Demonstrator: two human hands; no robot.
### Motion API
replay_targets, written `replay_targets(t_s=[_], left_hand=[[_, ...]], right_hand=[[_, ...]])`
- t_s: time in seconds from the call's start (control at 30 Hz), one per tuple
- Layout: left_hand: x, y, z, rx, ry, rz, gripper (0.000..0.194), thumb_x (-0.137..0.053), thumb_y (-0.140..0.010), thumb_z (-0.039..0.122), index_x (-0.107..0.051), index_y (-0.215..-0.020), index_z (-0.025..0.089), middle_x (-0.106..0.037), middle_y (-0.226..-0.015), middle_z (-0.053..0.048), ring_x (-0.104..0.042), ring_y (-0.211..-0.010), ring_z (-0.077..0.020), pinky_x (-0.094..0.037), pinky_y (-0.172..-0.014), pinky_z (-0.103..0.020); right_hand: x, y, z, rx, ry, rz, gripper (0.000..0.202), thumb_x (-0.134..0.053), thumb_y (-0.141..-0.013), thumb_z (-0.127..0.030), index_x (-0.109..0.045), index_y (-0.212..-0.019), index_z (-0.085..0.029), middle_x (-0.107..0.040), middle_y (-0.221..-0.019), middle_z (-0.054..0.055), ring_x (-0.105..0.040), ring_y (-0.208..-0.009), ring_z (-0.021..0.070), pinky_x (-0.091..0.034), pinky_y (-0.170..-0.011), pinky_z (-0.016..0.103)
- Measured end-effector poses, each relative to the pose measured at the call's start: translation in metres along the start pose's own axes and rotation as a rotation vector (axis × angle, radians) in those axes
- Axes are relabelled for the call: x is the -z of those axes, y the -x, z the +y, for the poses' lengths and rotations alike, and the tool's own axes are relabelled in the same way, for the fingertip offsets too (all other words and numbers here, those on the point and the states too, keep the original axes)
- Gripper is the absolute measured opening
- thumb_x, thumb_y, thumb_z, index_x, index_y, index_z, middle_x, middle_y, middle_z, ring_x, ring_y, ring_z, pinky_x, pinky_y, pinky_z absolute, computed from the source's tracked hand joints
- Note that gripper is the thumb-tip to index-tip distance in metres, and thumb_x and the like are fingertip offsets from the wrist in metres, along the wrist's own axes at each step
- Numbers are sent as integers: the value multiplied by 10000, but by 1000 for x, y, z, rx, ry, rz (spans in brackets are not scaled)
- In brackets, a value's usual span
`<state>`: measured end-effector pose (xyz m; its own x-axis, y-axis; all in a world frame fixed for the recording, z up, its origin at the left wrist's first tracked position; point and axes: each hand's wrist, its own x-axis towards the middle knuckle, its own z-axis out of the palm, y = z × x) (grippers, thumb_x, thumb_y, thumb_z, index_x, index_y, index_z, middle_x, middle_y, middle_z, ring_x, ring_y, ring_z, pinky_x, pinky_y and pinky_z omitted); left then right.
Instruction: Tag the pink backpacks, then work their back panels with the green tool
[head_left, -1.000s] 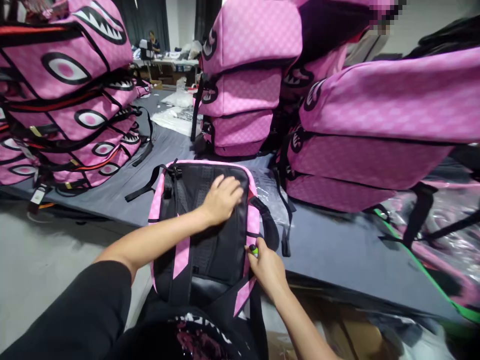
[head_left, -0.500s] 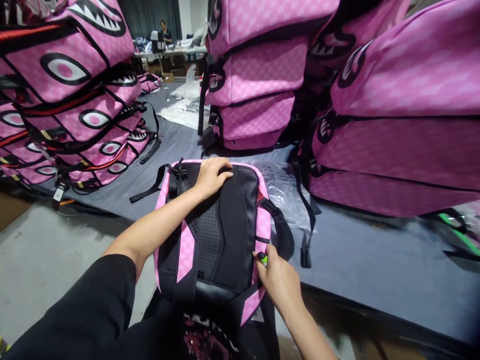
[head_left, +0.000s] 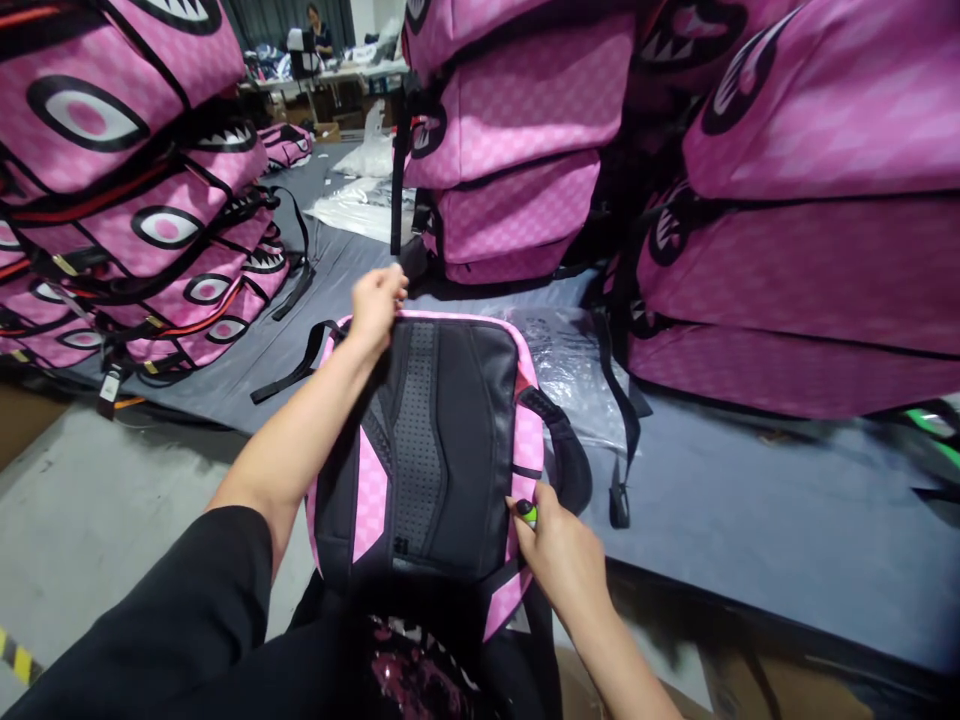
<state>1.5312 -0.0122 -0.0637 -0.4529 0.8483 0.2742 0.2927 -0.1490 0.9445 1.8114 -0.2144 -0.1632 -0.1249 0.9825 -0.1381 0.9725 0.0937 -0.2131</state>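
A pink checkered backpack (head_left: 472, 450) lies with its black padded back panel up, at the table's front edge and against my body. My left hand (head_left: 377, 305) is at its top edge, fingers curled together in a pinch; what they hold, if anything, is too small to make out. On the right side of the bag, my right hand (head_left: 562, 550) is closed, thumb against the pink side. A small green-and-black tool (head_left: 528, 513) pokes out of that grip; its kind is hidden by the fingers. One padded shoulder strap (head_left: 566, 450) hangs off the right side.
Pink backpacks with eye and teeth prints are piled at the left (head_left: 165, 225), and more stacks stand at the back (head_left: 517, 200) and right (head_left: 795, 270). Clear plastic bags (head_left: 574, 370) lie on the grey-covered table (head_left: 720, 500). A person (head_left: 319, 35) is in the far background.
My left hand has lifted off the black back panel and moved up and left to the bag's top edge, its fingers now pinched. My right hand keeps its place on the side.
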Motion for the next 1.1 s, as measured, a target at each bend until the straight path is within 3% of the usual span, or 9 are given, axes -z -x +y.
replay_targets(t_s=[0.13,0.2,0.37,0.43,0.53,0.63,0.87,1.0,1.1], left_hand=[[68,-8,12,-192,-238,391,437,-347,-983,478,-566,-758,174,-646,-929,-84,-616,-929,-181,-475,-869,-335],[78,11,16,-430,-501,381,304,-470,-941,454,-602,-903,182,-623,-1148,-108,-548,-1151,-238,-400,-1012,-412],[14,92,10,-1055,-719,-676,323,-516,-925,449,-619,-1116,209,-639,-1218,-92,-539,-1199,-245,-300,-1103,-456],[-19,116,6,-1217,-731,-911,414,-504,-910,537,-652,-1071,185,-666,-1136,-115,-575,-1116,-259,-299,-1093,-471],[-47,133,7,-1236,-880,-1048,518,-540,-850,623,-702,-907,134,-689,-882,-136,-619,-867,-263,-420,-870,-433],[-45,128,18,-1226,-980,-1151,457,-585,-844,571,-712,-762,140,-671,-755,-114,-603,-732,-231,-403,-696,-374],[-5,59,39,-1197,-1096,-905,504,-477,-891,619,-667,-701,192,-579,-735,-36,-569,-849,-234,-274,-1075,-560],[2,79,30,-1258,-1010,-992,459,-609,-790,651,-674,-832,199,-609,-806,-66,-539,-953,-277,-340,-1030,-540],[-2,111,17,-1253,-971,-1012,355,-734,-741,521,-671,-866,195,-632,-853,-74,-535,-949,-265,-374,-1028,-495]], right_hand=[[-2,-1,-3,-14,12,14,172,-478,-964,-325,-523,-980,-159,-675,-747,70,-650,-665,210,-222,-534,271],[-1,-1,-6,-22,23,20,178,-483,-961,-332,-523,-962,-159,-669,-736,68,-641,-655,202,-211,-528,272],[3,0,-13,-41,25,23,174,-477,-963,-323,-522,-971,-155,-675,-761,76,-633,-653,188,-213,-533,272],[6,2,-16,-50,28,20,169,-477,-961,-311,-525,-991,-152,-676,-761,76,-628,-652,183,-221,-537,274],[9,8,-20,-47,34,41,163,-488,-948,-302,-530,-999,-153,-673,-775,77,-620,-667,178,-237,-543,274],[9,15,-23,-18,18,84,141,-488,-937,-287,-534,-962,-156,-664,-779,75,-609,-688,174,-259,-549,264],[4,9,-20,15,-72,99,155,-529,-910,-252,-581,-1013,-148,-685,-819,84,-638,-739,195,-324,-571,256],[27,12,-11,-45,-225,56,246,-536,-908,-385,-641,-996,-182,-715,-792,74,-656,-653,211,-369,-555,275],[60,26,-4,-63,-566,174,447,-489,-890,-607,-653,-1043,-220,-732,-870,76,-689,-730,223,-476,-626,302]])
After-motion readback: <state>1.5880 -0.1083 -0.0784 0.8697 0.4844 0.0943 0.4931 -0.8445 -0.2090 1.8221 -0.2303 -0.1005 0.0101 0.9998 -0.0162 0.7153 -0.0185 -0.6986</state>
